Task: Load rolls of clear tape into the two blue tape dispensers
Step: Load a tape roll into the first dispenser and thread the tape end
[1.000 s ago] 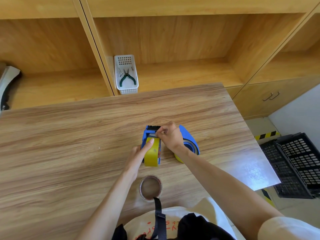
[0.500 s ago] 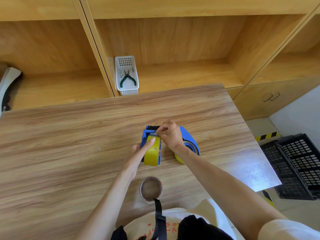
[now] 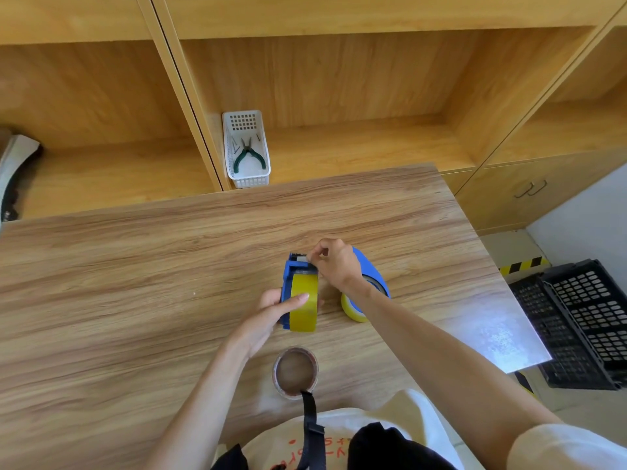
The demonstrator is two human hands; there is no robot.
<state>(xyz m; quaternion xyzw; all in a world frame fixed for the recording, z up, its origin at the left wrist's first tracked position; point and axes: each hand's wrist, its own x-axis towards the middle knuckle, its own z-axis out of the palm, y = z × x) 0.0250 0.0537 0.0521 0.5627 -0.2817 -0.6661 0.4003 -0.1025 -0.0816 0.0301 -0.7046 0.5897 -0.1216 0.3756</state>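
Note:
Two blue tape dispensers stand side by side on the wooden table point(image 3: 135, 283). The left dispenser point(image 3: 294, 270) carries a yellowish clear tape roll point(image 3: 303, 307). My left hand point(image 3: 271, 313) grips this dispenser from the left, thumb lying across the roll. My right hand point(image 3: 334, 262) pinches the tape's free end at the dispenser's cutter end. The second dispenser point(image 3: 371, 269) sits behind my right wrist, its tape roll point(image 3: 351, 308) showing at the near side.
A nearly used-up tape core point(image 3: 295, 371) lies flat on the table near my body. A white basket point(image 3: 247, 154) with green pliers stands on the shelf behind the table. Black crates point(image 3: 576, 320) sit on the floor at the right.
My right hand's pinch has shifted slightly forward along the left dispenser toward its cutter. My left hand keeps the same hold.

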